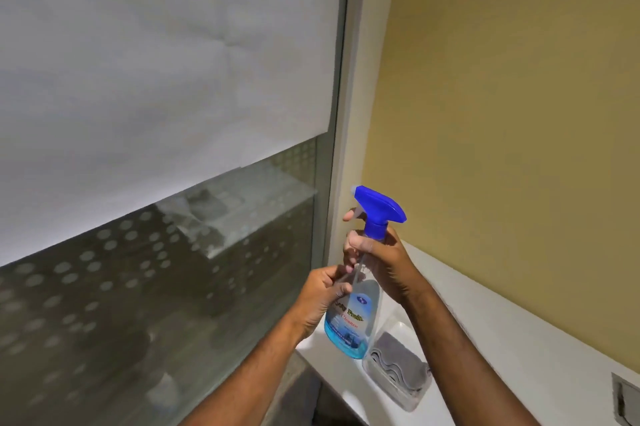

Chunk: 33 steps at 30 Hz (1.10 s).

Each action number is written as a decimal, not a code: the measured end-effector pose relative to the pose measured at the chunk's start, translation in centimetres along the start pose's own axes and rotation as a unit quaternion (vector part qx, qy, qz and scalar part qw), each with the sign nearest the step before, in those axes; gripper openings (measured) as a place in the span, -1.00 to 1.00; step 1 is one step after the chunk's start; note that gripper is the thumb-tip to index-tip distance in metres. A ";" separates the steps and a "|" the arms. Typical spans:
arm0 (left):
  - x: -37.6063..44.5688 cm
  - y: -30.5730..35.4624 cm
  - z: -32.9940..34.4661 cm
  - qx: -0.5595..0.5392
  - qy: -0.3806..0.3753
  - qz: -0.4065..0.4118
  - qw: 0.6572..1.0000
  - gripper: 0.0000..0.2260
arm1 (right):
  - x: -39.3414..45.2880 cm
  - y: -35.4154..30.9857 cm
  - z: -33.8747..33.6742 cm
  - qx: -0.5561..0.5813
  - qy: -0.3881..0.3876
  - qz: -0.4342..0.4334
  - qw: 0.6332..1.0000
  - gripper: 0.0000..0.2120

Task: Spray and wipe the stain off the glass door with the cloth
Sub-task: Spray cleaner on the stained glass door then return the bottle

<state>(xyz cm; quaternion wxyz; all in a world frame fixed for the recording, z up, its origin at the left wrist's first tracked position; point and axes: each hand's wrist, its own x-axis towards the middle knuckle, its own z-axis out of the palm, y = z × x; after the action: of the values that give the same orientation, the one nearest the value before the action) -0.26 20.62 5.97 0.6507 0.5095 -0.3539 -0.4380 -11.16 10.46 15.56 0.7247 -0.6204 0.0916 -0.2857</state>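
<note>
A clear spray bottle [356, 318] with a blue trigger head and blue liquid at its bottom is held upright in front of me. My right hand [384, 259] grips its neck, one finger on the trigger. My left hand [318, 297] holds the bottle's body from the left. The nozzle points left toward the glass door [156, 287], which has a dotted frosted pattern below a white paper sheet [156, 61]. A smudgy whitish patch [204, 214] shows on the glass just under the paper. A folded grey cloth [398, 359] lies in a clear tray below the bottle.
A white ledge [502, 349] runs along the yellow wall [519, 96] on the right and carries the clear tray [412, 398]. The door's metal frame [341, 79] stands between glass and wall. A grey wall socket [627, 401] sits at the far lower right.
</note>
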 end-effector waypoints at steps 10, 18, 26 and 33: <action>-11.1 2.0 -10.9 0.013 0.213 0.046 0.976 -0.40 | 2.5 4.1 15.2 0.046 -0.159 0.004 0.986 -0.68; -21.7 4.5 -16.6 -0.077 0.483 0.086 0.868 -0.55 | -0.7 3.7 30.3 0.024 -0.262 -0.041 0.964 -0.67; -36.8 7.3 -20.5 -0.084 0.520 0.098 0.844 -0.69 | -9.3 3.4 43.5 0.059 -0.374 -0.031 0.925 -0.62; -52.4 8.8 -21.3 -0.144 0.563 0.177 0.795 -0.52 | -20.6 3.7 55.1 0.113 -0.450 -0.005 0.886 -0.52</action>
<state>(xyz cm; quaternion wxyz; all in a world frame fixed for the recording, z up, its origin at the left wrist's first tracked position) 1.73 77.78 8.84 0.8672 0.4947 0.0576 0.0030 -0.09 68.24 19.25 0.7520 -0.5964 -0.2804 0.0118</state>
